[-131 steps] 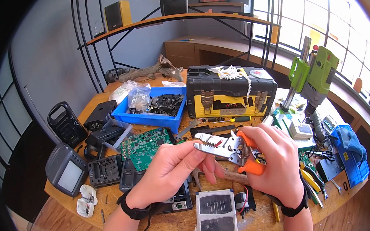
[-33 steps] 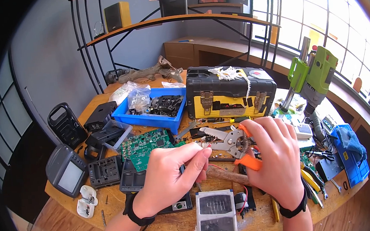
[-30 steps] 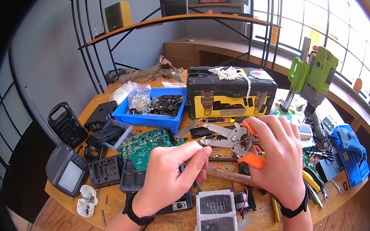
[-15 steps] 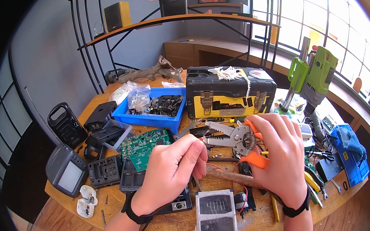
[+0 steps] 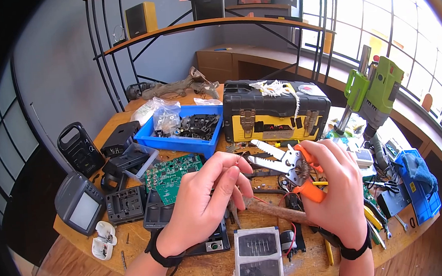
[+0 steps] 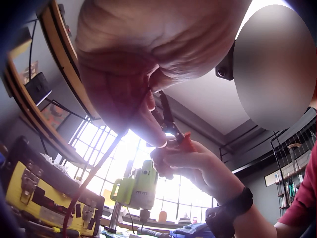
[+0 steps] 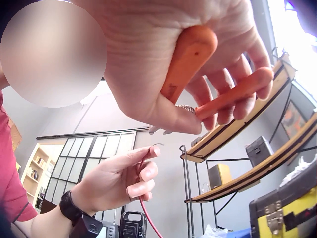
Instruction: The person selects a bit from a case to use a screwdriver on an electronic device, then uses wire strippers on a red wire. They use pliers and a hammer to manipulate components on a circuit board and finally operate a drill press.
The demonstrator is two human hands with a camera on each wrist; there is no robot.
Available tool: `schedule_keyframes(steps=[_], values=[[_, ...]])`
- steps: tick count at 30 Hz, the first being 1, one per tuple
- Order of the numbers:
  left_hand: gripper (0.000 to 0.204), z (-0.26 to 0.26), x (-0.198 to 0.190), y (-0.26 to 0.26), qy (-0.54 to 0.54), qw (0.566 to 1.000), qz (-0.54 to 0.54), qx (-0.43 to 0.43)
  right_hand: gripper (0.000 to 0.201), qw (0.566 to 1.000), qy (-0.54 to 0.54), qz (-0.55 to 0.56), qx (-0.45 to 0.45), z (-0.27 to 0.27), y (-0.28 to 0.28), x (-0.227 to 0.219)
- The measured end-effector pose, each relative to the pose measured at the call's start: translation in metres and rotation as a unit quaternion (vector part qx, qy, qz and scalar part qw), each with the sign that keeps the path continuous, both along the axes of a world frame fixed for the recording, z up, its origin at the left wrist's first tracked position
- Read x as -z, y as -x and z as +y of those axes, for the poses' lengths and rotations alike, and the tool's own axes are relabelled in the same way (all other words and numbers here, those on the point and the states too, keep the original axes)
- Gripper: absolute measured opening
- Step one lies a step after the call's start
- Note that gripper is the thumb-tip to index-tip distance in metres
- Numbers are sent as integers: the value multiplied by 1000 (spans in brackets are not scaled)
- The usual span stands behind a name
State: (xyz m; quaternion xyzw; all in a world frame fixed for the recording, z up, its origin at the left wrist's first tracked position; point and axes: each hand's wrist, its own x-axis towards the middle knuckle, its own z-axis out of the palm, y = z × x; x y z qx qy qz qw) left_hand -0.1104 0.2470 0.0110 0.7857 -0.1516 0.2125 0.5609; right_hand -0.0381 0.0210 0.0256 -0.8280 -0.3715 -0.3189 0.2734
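My left hand (image 5: 200,204) pinches a thin red wire (image 7: 147,216) between thumb and index finger. In the right wrist view a short bare metal end (image 7: 158,144) sticks out past those fingertips, and the wire hangs down below the hand. My right hand (image 5: 335,196) holds wire strippers (image 5: 291,164) by their orange handles (image 7: 233,96). Their toothed jaws stand apart, pointing left, just right of the left fingertips. In the left wrist view the red wire (image 6: 89,177) runs down from the palm, and the strippers (image 6: 170,116) appear beyond the fingers.
Under the hands lie a wooden stick (image 5: 278,210) and a bit case (image 5: 257,254). A green circuit board (image 5: 169,178) is to the left. Behind stand a blue bin (image 5: 180,143) of parts and a black-yellow toolbox (image 5: 275,102). A green drill on a stand (image 5: 383,89) rises at right.
Earlier the strippers' jaws were at the left fingertips, by the wire's end. They have since moved right and tilted, apart from the left hand. The left fingers have loosened slightly, still pinching the wire.
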Motion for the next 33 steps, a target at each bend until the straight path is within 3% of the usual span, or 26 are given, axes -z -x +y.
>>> schedule_keyframes(steps=[33], values=[[22,1,1,-1,-10,1000,14,25,48,998,27,41,48,-3,-12,9]])
